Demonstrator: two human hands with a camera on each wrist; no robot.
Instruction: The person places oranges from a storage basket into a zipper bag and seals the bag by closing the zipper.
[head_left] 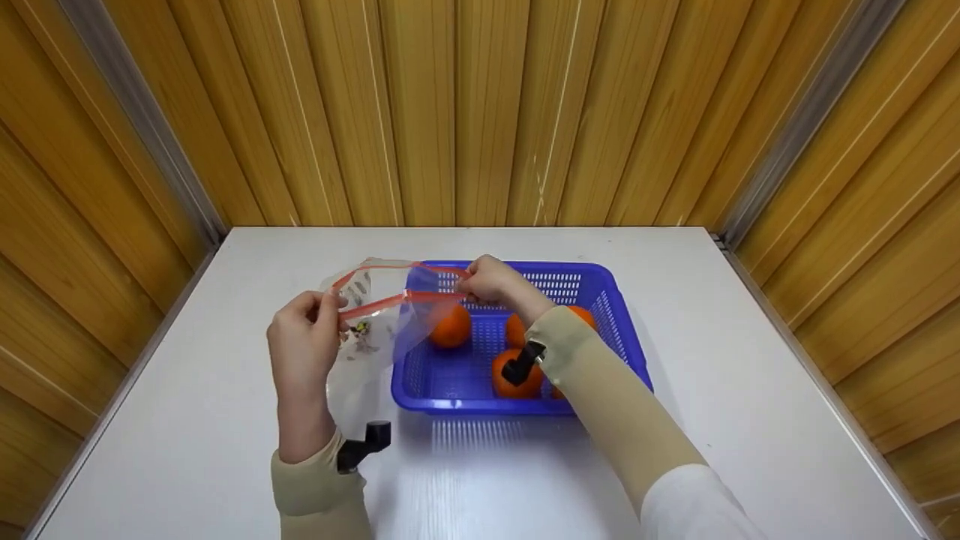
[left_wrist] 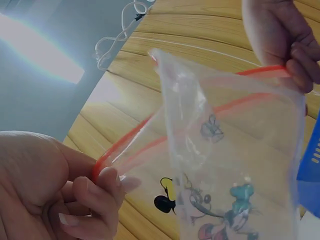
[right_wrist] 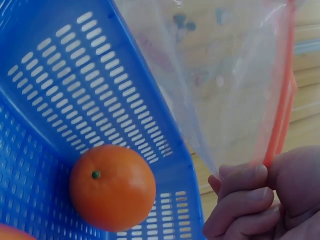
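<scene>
A clear zip bag (head_left: 382,322) with a red-orange zip strip and printed cartoon figures hangs between both hands, its mouth spread apart. My left hand (head_left: 304,341) pinches one end of the strip between thumb and fingers. At the other end, my right hand (head_left: 495,283) grips the bag's corner with curled fingers, as the right wrist view also shows. The bag overlaps the left side of a blue plastic basket (head_left: 450,406). Inside the basket lie several oranges, among them one orange (head_left: 450,326) by the left wall and another orange (head_left: 516,373) near the front. My right forearm partly hides others.
The basket stands on a white table (head_left: 187,420). Wood-patterned panels (head_left: 487,112) enclose the table at the back and sides. A pale cable (left_wrist: 120,37) shows at the top of the left wrist view, near a bright light (left_wrist: 40,47).
</scene>
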